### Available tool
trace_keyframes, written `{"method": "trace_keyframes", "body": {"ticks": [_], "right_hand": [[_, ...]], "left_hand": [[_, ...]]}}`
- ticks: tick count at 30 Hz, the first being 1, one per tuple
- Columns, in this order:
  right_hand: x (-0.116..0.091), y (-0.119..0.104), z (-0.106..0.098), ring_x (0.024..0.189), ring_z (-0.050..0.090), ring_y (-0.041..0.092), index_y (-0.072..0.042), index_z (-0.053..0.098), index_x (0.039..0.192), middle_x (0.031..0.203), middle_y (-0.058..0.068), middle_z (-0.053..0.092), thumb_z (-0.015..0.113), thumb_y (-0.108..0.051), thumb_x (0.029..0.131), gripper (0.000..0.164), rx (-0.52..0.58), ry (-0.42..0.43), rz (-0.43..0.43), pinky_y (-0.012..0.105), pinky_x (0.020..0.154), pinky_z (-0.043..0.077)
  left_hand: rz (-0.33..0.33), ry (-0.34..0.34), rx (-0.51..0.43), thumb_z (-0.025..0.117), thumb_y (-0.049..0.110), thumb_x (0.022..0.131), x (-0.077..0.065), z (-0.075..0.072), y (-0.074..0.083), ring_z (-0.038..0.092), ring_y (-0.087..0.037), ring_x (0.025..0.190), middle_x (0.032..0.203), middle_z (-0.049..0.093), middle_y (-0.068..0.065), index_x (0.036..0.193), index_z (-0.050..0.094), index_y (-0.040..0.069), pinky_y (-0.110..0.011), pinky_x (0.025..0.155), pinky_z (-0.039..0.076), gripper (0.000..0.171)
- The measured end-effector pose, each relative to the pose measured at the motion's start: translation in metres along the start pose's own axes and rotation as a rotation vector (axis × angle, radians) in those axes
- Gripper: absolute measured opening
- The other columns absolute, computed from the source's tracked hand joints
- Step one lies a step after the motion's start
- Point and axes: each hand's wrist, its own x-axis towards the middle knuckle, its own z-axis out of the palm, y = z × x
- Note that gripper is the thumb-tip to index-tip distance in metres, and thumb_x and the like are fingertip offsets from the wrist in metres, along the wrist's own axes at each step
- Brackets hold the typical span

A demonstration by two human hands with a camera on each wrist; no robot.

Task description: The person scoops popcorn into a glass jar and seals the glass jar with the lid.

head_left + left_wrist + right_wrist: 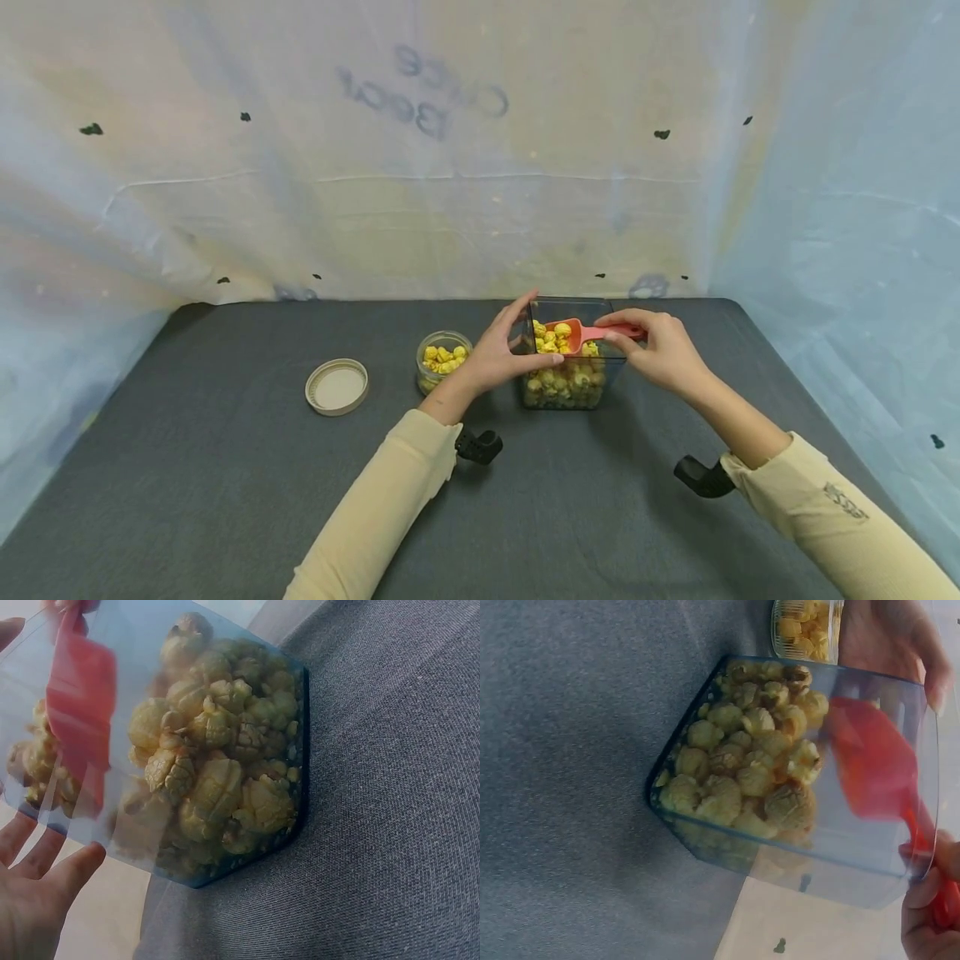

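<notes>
Yellow popcorn (pixel 561 387) fills the lower part of a clear, dark-tinted plastic container (pixel 206 877). My left hand (pixel 495 354) holds this container at its left side, the thumb along the front rim and the other fingers spread toward the back. In my right hand (pixel 660 346) is the handle of a red scoop (pixel 576 333), pinched between thumb and fingers over the right rim. The bowl of the scoop is inside the container, above most of the popcorn, with several pieces at it. Through the wall the scoop shows blurred in both wrist views.
Left of the container stands a round clear jar (pixel 422 379) with popcorn in it, partly behind my left hand. A round, pale lid (pixel 337 387) lies farther left on the dark grey tabletop (pixel 225 475). Pale sheeting (pixel 480 225) hangs behind and at both sides.
</notes>
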Motion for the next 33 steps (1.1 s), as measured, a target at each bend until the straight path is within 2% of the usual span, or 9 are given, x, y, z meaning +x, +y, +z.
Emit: {"method": "trace_keyframes", "body": {"ticks": [5, 13, 23, 33], "right_hand": [[-0.007, 0.003, -0.001, 0.051, 0.041, 0.014, -0.005, 0.068, 0.115, 0.084, 0.015, 0.067, 0.060, -0.015, 0.095, 0.023, 0.017, 0.027, 0.005, 0.027, 0.047, 0.034], [-0.016, 0.012, -0.001, 0.046, 0.037, 0.011, -0.006, 0.069, 0.114, 0.069, 0.006, 0.058, 0.060, -0.021, 0.096, 0.024, 0.075, 0.083, 0.030, 0.027, 0.043, 0.031], [-0.023, 0.020, 0.002, 0.048, 0.036, 0.009, -0.003, 0.068, 0.115, 0.071, -0.007, 0.058, 0.063, -0.017, 0.094, 0.026, 0.172, 0.160, 0.021, 0.027, 0.042, 0.031], [-0.030, 0.024, 0.002, 0.051, 0.037, 0.007, -0.002, 0.067, 0.117, 0.077, -0.012, 0.057, 0.062, -0.019, 0.095, 0.028, 0.238, 0.165, 0.102, 0.026, 0.043, 0.033]], "left_hand": [[-0.014, -0.002, -0.002, 0.076, 0.031, 0.082, -0.001, 0.000, 0.001, 0.025, -0.020, 0.143, 0.157, 0.019, 0.004, 0.148, 0.021, 0.047, -0.046, 0.113, 0.032, 0.088], [-0.010, -0.003, -0.014, 0.076, 0.029, 0.082, -0.001, 0.000, 0.001, 0.024, -0.021, 0.143, 0.157, 0.019, 0.004, 0.149, 0.021, 0.045, -0.047, 0.113, 0.031, 0.088], [0.002, 0.009, -0.012, 0.077, 0.030, 0.081, 0.000, 0.001, 0.000, 0.024, -0.024, 0.143, 0.156, 0.021, 0.003, 0.149, 0.021, 0.045, -0.047, 0.112, 0.033, 0.090], [-0.007, 0.004, -0.013, 0.077, 0.031, 0.081, 0.000, 0.001, -0.002, 0.022, -0.026, 0.145, 0.157, 0.020, 0.004, 0.149, 0.021, 0.046, -0.046, 0.113, 0.032, 0.089]]}}
